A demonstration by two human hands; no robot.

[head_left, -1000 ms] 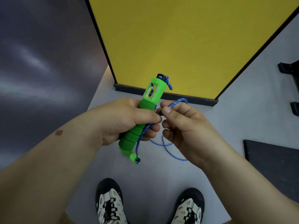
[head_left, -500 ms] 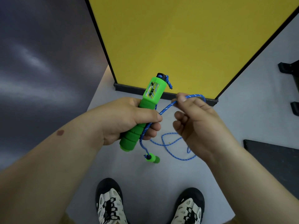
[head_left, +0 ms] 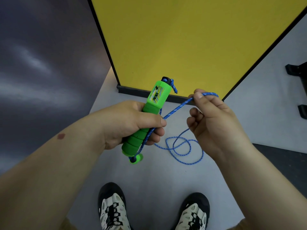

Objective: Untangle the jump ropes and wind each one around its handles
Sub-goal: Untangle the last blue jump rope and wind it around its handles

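Note:
My left hand (head_left: 127, 122) grips a bright green jump rope handle (head_left: 150, 113) with a foam grip and a small counter window, held tilted with its top away from me. A blue speckled rope (head_left: 176, 109) runs from under my left thumb up to my right hand (head_left: 214, 123), which pinches it between thumb and forefinger. Slack rope lies in loose loops on the floor (head_left: 182, 150). A small green end piece (head_left: 137, 159) hangs at the handle's lower end. A short rope tail sticks out of the handle's black top cap.
A yellow panel (head_left: 182, 39) with a black frame stands upright just ahead. Dark wall on the left. A black mat (head_left: 282, 160) lies on the grey floor at right, black brackets farther right. My two shoes (head_left: 113, 211) are below.
My right hand has pulled the rope up and to the right, away from the handle, stretching the strand taut. The small green end piece swung back under the handle.

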